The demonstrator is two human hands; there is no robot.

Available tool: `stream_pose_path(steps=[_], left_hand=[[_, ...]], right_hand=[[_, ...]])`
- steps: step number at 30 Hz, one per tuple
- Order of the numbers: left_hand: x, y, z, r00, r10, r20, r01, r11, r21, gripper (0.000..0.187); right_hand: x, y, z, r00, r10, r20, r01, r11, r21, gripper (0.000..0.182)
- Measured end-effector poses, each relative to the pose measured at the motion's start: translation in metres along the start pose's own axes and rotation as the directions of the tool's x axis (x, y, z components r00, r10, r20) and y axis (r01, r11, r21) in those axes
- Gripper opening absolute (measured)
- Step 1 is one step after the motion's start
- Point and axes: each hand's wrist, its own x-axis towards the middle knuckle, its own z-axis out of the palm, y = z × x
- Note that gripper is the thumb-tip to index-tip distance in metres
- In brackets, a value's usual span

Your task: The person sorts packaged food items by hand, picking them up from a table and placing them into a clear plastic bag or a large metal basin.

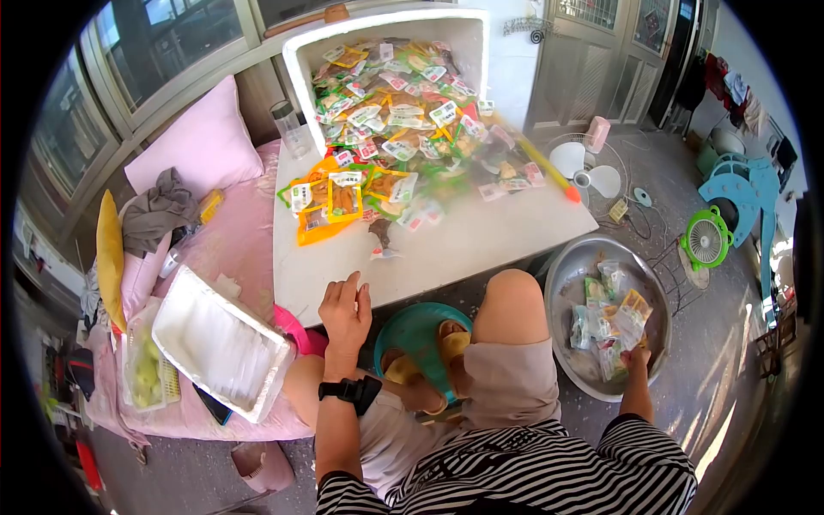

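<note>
My left hand (346, 311) is over the near edge of the white table (481, 245), its fingers apart and nothing in them. On my right, my right hand (635, 354) reaches into a metal basin (562, 343), its fingers closed at the edge of the small packets (611, 318) lying there. Many sealed food packets (395, 103) spill from a white foam box (300, 86) tipped on its side on the table. Larger orange-edged packets (335, 202) lie nearer me. Whether my right fingers grip a packet is too small to tell.
An empty white foam tray (215, 343) lies on the pink couch (240, 223) at left, beside a bag of green fruit (148, 378). My feet rest in a teal basin (416, 339). Fans (706, 239) and a blue chair (747, 193) stand at right.
</note>
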Motion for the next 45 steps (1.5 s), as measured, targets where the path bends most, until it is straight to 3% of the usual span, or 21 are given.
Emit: stream_pose_path(steps=[1, 2, 5, 6, 7, 8, 9, 10, 11, 13, 15, 17, 20, 23, 26, 30, 35, 37, 39, 42, 45], left_hand=[[0.002, 0.000, -0.004, 1.000, -0.005, -0.004, 0.005, 1.000, 0.006, 0.023], [0.004, 0.001, -0.009, 0.999, -0.041, -0.013, 0.041, 0.999, 0.010, 0.022], [0.013, -0.002, -0.031, 0.987, -0.141, -0.074, 0.140, 0.990, -0.014, 0.020], [0.015, -0.006, -0.042, 0.979, -0.172, -0.109, 0.174, 0.985, 0.011, 0.018], [0.016, -0.011, -0.052, 0.960, -0.220, -0.171, 0.226, 0.974, 0.018, 0.017], [0.013, -0.018, -0.065, 0.936, -0.294, -0.194, 0.306, 0.952, 0.032, 0.018], [0.010, -0.028, -0.082, 0.905, -0.364, -0.220, 0.381, 0.923, 0.042, 0.019], [0.001, -0.045, -0.098, 0.917, -0.287, -0.277, 0.356, 0.903, 0.242, 0.022], [-0.011, -0.066, -0.114, 0.928, -0.202, -0.312, 0.328, 0.840, 0.433, 0.024], [-0.036, -0.096, -0.148, 0.892, -0.256, -0.372, 0.447, 0.612, 0.652, 0.030], [-0.055, -0.117, -0.174, 0.813, -0.424, -0.399, 0.540, 0.295, 0.788, 0.030], [-0.079, -0.151, -0.193, 0.719, -0.617, -0.322, 0.494, 0.126, 0.860, 0.019], [-0.096, -0.171, -0.202, 0.687, -0.708, -0.164, 0.401, 0.181, 0.898, 0.018], [-0.082, -0.158, -0.204, 0.711, -0.660, -0.244, 0.454, 0.165, 0.876, 0.016], [-0.070, -0.134, -0.199, 0.802, -0.502, -0.324, 0.501, 0.269, 0.823, 0.012], [-0.045, -0.103, -0.181, 0.853, -0.403, -0.331, 0.501, 0.458, 0.734, 0.010], [-0.004, -0.054, -0.107, 0.945, -0.273, -0.182, 0.318, 0.897, 0.306, 0.002], [0.008, -0.039, -0.067, 0.964, -0.230, -0.134, 0.257, 0.937, 0.238, 0.001], [0.012, -0.030, -0.034, 0.933, -0.355, -0.049, 0.358, 0.930, 0.080, 0.003], [0.002, -0.039, 0.007, 0.914, -0.407, -0.006, 0.407, 0.914, 0.009, 0.003], [-0.017, -0.042, 0.029, 0.880, -0.473, 0.051, 0.476, 0.875, -0.086, 0.004]], right_hand=[[-0.014, 0.009, -0.001, 0.995, 0.090, 0.051, -0.085, 0.992, -0.093, 0.021], [-0.033, 0.017, 0.006, 0.983, 0.150, 0.103, -0.143, 0.987, -0.073, 0.020], [-0.004, 0.042, 0.037, 0.878, 0.159, 0.451, -0.182, 0.983, 0.009, 0.015], [-0.037, 0.009, 0.062, 0.915, 0.198, 0.352, -0.153, 0.977, -0.150, 0.012], [-0.040, -0.003, 0.080, 0.891, 0.069, 0.448, -0.023, 0.994, -0.107, 0.012], [-0.045, -0.027, 0.098, 0.837, 0.090, 0.539, -0.023, 0.991, -0.130, 0.013], [-0.079, -0.062, 0.121, 0.827, -0.001, 0.563, 0.062, 0.994, -0.089, 0.016], [-0.103, -0.089, 0.140, 0.796, -0.093, 0.598, 0.137, 0.990, -0.029, 0.017], [-0.114, -0.109, 0.161, 0.720, -0.186, 0.669, 0.209, 0.977, 0.047, 0.023], [-0.173, -0.159, 0.196, 0.606, -0.338, 0.720, 0.331, 0.930, 0.157, 0.024], [-0.240, -0.205, 0.219, 0.489, -0.411, 0.769, 0.423, 0.883, 0.203, 0.027], [-0.297, -0.237, 0.238, 0.361, -0.472, 0.805, 0.475, 0.835, 0.277, 0.027], [-0.373, -0.264, 0.264, 0.151, -0.516, 0.843, 0.478, 0.785, 0.395, 0.025], [-0.443, -0.271, 0.283, -0.032, -0.509, 0.860, 0.464, 0.755, 0.463, 0.024], [-0.497, -0.266, 0.298, -0.182, -0.433, 0.883, 0.448, 0.763, 0.466, 0.023], [-0.547, -0.247, 0.316, -0.401, -0.263, 0.877, 0.470, 0.763, 0.444, 0.023], [-0.586, -0.203, 0.347, -0.493, 0.001, 0.870, 0.535, 0.789, 0.302, 0.028], [-0.592, -0.183, 0.355, -0.496, 0.087, 0.864, 0.502, 0.841, 0.204, 0.033], [-0.590, -0.164, 0.362, -0.433, 0.176, 0.884, 0.434, 0.900, 0.034, 0.034], [-0.583, -0.139, 0.371, -0.333, 0.273, 0.902, 0.321, 0.933, -0.164, 0.033], [-0.578, -0.129, 0.379, -0.280, 0.273, 0.920, 0.302, 0.935, -0.185, 0.027]])
